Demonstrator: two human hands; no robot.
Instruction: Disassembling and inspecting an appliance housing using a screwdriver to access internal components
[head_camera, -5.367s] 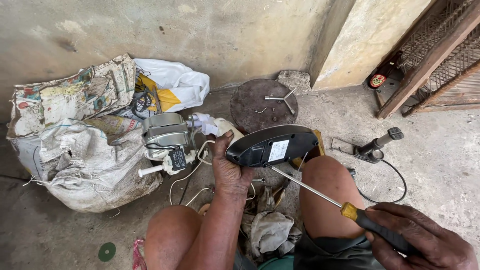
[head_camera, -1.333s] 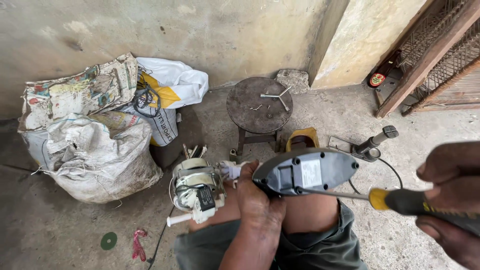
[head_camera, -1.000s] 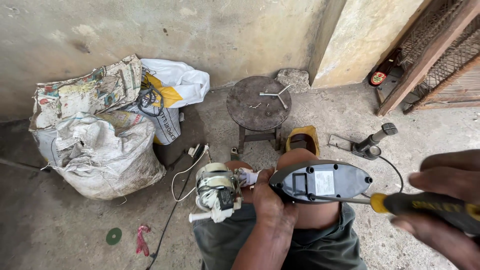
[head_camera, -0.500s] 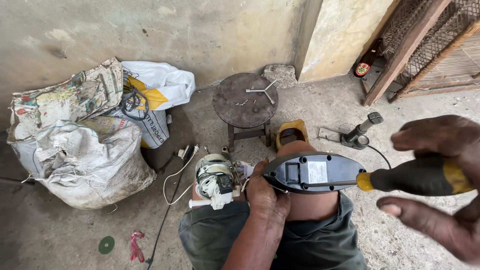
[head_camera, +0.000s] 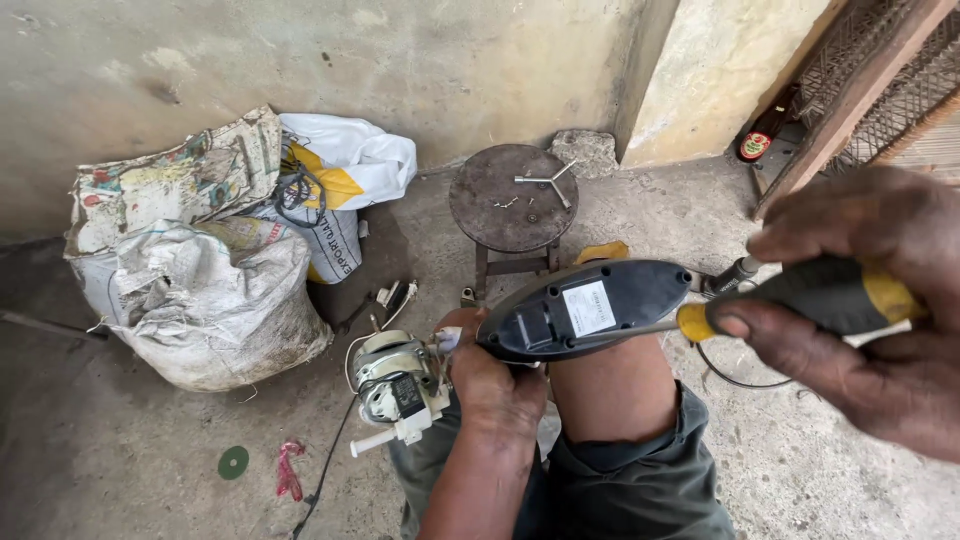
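Two bulky woven sacks (head_camera: 200, 290) slump against the stained concrete wall (head_camera: 400, 70) at left, leaving open concrete floor (head_camera: 130, 450) in front of them. A small round stool (head_camera: 510, 200) stands beside the sacks, a three-armed wrench (head_camera: 545, 182) lying on its top. A fan motor (head_camera: 395, 385) sits by the person's left thigh, wires trailing. The black oval appliance base (head_camera: 585, 308) rests on the raised knee, gripped from below by the left hand (head_camera: 495, 385). The right hand (head_camera: 870, 310) is closed around a yellow-and-black screwdriver (head_camera: 800, 300), whose shaft lies against the base; the tip's seat is probably a screw hole, though that is unclear. Compared with half a second ago, the right hand's fingers have closed on the handle.
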